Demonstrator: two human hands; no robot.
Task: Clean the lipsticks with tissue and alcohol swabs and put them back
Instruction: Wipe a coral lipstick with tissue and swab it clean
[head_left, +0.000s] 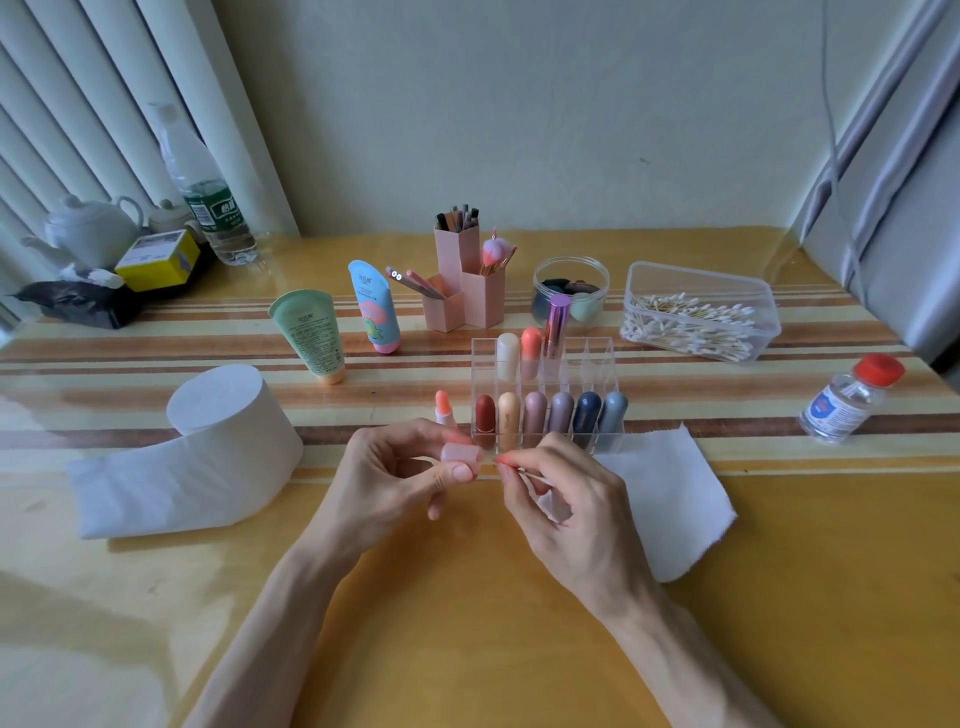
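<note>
Lower centre: the left hand (387, 480), fingers curled, pinches a translucent pink cap (460, 453). The right hand (571, 514) grips a cotton swab (522, 469), its reddened tip at the cap's mouth. Gentle twisting inside the rim should lift residue. Beyond, the uncapped lipstick (443, 408) stands on the tabletop (467, 623) beside the clear organizer (592, 358).

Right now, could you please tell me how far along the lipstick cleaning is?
Nine capped lipsticks stand in the clear acrylic organizer; whether they are cleaned cannot be told. In hand: the left hand pinches a translucent pink cap while the right hand holds a cotton swab next to it. Left: the uncapped peach lipstick standing beside the organizer needs its cap and a slot.
</note>
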